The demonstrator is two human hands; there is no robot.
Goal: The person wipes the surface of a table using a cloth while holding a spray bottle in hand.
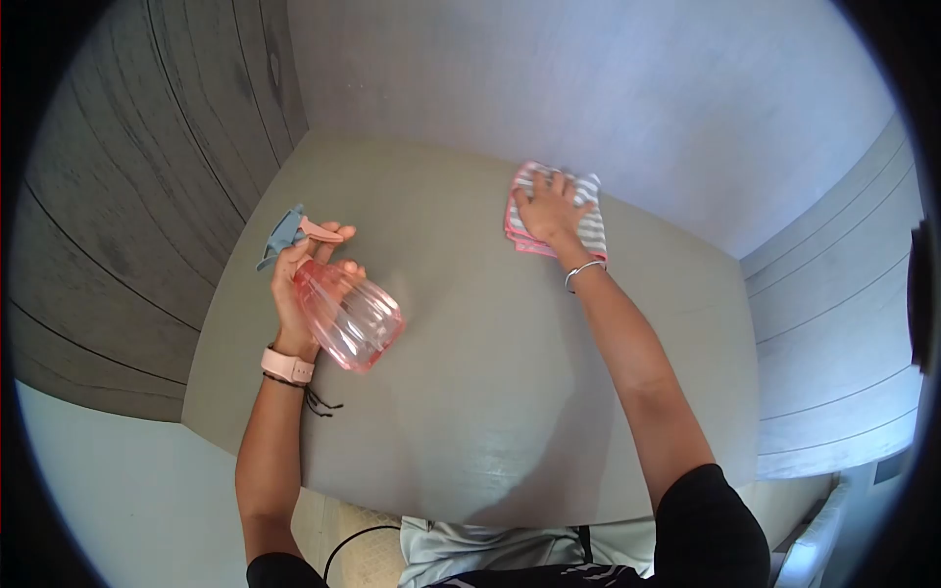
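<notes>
Lying beneath spread right hand (552,210), striped cloth (592,227); gripped in curled left hand (289,294), spray bottle (355,318)

no readable text, pale print (600,569) on black shirt (714,534), illegible

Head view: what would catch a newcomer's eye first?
Probably the see-through pink spray bottle, held in the left hand over the left part of the beige tabletop. Next, the striped, pink-edged cloth, under the spread right hand near the tabletop's far edge.
</notes>
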